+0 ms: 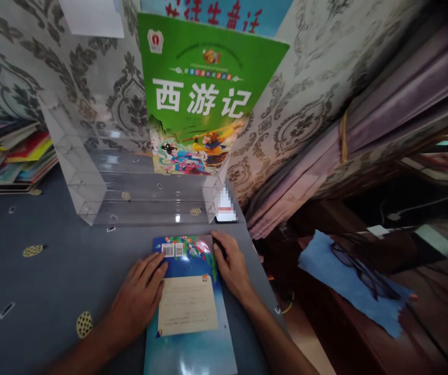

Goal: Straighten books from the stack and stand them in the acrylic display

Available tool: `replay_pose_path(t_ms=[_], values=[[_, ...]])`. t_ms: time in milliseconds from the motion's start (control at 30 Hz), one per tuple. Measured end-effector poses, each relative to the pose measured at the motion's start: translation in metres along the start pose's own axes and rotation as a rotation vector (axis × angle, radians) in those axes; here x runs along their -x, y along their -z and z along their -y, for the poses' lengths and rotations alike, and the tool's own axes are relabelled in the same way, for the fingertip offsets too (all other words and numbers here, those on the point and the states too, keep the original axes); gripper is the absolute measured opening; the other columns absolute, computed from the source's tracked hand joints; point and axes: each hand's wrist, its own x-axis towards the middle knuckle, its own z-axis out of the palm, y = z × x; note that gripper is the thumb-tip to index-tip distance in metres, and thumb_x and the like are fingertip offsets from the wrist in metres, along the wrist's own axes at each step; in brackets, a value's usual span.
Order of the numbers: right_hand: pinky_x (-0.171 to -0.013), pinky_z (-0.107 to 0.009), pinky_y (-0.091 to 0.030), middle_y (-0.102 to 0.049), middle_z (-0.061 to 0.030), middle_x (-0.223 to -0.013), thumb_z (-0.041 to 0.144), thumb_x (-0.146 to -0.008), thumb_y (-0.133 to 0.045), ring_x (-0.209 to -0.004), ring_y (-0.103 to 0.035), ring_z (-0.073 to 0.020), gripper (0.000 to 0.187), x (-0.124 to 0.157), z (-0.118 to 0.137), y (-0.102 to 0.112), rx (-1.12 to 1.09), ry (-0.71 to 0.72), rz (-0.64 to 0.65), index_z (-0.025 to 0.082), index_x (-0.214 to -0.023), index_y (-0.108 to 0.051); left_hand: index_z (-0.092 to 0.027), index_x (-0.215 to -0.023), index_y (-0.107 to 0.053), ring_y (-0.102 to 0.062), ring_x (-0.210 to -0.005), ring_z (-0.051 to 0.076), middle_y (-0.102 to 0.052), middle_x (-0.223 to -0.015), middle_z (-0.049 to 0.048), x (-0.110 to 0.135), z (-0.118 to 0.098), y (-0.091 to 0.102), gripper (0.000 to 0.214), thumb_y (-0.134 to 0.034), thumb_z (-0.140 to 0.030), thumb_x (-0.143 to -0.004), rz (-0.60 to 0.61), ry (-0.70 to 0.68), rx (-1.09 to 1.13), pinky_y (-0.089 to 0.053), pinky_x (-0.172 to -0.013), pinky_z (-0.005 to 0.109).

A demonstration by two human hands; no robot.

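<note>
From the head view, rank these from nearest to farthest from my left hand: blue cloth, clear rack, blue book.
1. Blue book: under the left hand's fingers, touching.
2. Clear rack: just beyond the hand, on the table.
3. Blue cloth: far right, off the table.

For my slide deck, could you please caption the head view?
Left hand and right hand at opposite edges of a glossy blue paperback book, before a clear tiered plastic rack.
</note>
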Motion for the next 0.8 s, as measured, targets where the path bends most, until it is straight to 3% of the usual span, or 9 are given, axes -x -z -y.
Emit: replay_pose_path(t_ms=[200,433,600,700,800], values=[[-0.107,-0.048,-0.045,-0.065,-0.0099,-0.13,0.031,-0.096,-0.046,-0.122,-0.059,-0.0266,0.043,-0.009,-0.002,-0.002,0.065,0.075,0.08,0.024,-0.137,-0.055,-0.021,-0.131,-0.057,-0.056,-0.125,0.026,-0.061,-0.136,0.0114,-0.005,0.004,0.004,0.038,-0.038,-0.029,-0.1,0.013,-0.004,-0.01,-0.049,-0.105,0.048],[-0.094,-0.04,-0.052,-0.075,-0.0077,-0.103,0.021,-0.089,-0.046,-0.098,-0.068,-0.0232,0.037,-0.022,-0.002,-0.007,-0.091,-0.052,-0.007,0.019,-0.122,-0.063,-0.017,-0.127,-0.061,-0.056,-0.128,0.027,-0.061,-0.138,0.0124,-0.02,-0.005,0.043,0.037,-0.038,-0.026,-0.099,0.223,0.065,-0.155,-0.042,-0.108,0.049],[-0.066,-0.028,-0.056,-0.073,-0.0019,-0.08,0.015,-0.085,-0.041,-0.065,-0.066,-0.0154,0.038,-0.024,0.011,-0.012,-0.381,-0.125,0.058,0.017,-0.117,-0.063,-0.015,-0.109,-0.067,-0.067,-0.107,0.031,-0.072,-0.113,0.0149,-0.04,-0.04,0.065,0.038,-0.036,-0.035,-0.102,0.349,0.231,-0.341,-0.048,-0.096,0.047],[-0.055,-0.024,-0.053,-0.07,0.0002,-0.075,0.015,-0.086,-0.04,-0.05,-0.06,-0.0114,0.038,-0.02,0.02,-0.015,-0.437,-0.143,0.113,0.017,-0.117,-0.062,-0.014,-0.108,-0.066,-0.062,-0.113,0.034,-0.068,-0.116,0.0171,-0.048,-0.072,0.058,0.045,-0.038,-0.048,-0.101,0.318,0.275,-0.321,-0.051,-0.085,0.044],[-0.049,-0.022,-0.052,-0.07,0.0006,-0.076,0.017,-0.088,-0.04,-0.043,-0.055,-0.0091,0.037,-0.016,0.028,-0.015,-0.453,-0.136,0.164,0.018,-0.117,-0.063,-0.013,-0.116,-0.06,-0.057,-0.116,0.035,-0.063,-0.119,0.0182,-0.052,-0.099,0.043,0.049,-0.047,-0.055,-0.096,0.266,0.203,-0.305,-0.051,-0.085,0.043]])
